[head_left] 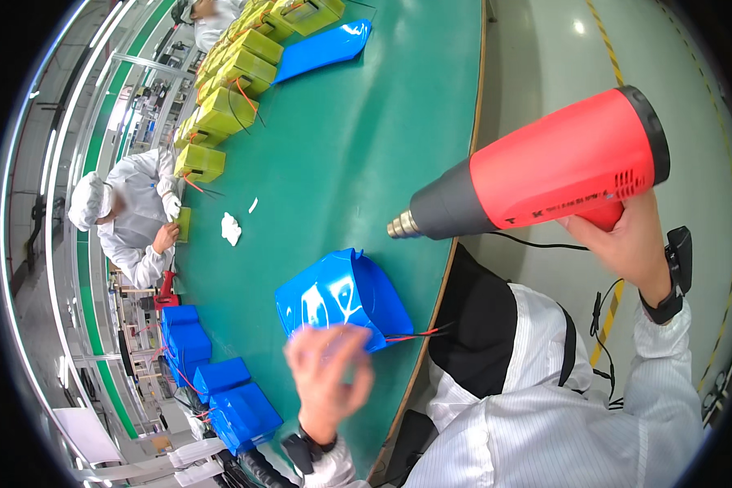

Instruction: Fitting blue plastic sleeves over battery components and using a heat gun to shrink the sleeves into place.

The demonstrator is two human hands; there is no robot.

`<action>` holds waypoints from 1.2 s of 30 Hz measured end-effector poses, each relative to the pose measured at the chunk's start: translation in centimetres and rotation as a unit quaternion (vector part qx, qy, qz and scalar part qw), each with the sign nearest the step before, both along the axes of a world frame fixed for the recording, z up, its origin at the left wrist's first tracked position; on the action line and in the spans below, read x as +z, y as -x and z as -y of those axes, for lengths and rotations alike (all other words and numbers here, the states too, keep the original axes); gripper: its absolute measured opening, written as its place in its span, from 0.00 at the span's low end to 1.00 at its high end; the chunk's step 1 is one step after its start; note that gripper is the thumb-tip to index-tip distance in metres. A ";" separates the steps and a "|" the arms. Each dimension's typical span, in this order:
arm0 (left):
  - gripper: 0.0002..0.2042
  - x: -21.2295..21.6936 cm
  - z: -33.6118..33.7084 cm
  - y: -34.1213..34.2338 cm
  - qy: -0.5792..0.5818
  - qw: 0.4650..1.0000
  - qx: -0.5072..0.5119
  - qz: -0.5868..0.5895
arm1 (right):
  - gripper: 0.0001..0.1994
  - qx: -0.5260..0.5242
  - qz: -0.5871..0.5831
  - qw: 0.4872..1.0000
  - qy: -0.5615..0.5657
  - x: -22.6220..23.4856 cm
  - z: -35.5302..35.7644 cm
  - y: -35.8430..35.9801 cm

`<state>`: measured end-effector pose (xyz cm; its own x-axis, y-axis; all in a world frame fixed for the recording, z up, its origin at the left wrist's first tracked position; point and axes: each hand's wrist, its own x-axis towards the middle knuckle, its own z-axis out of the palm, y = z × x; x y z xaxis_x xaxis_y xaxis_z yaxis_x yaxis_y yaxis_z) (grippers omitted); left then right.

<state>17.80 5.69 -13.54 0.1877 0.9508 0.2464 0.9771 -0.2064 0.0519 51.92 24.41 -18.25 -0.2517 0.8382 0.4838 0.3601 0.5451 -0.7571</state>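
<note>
Green bench mat (342, 163), factory line: blue-wrapped pack (342, 297) near its front edge, left hand (327, 376) blurred over it, fingers loosely spread; right hand (626, 240) clamped on red heat gun (545, 171); grey floor (545, 57) beside

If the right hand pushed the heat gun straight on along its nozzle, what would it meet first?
Probably the green table. The right hand aims the heat gun leftward, apparently passing above the blue-wrapped pack; depth is unclear.

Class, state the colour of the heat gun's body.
Red, with a dark grey front, on the heat gun; head view.
</note>
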 end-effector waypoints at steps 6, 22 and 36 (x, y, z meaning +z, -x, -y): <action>0.27 -1.5 -1.2 -6.0 0.127 0.964 -0.087 -0.216 | 0.20 0.011 -0.036 0.996 0.086 -0.1 0.2 0.2; 0.11 0.2 -0.8 -6.3 -0.034 0.978 -0.094 0.183 | 0.21 0.052 0.006 0.999 0.001 0.1 0.3 -0.1; 0.08 -1.0 2.0 -4.8 -0.122 0.952 0.068 0.272 | 0.21 0.053 0.017 0.981 0.187 -1.2 4.6 -3.8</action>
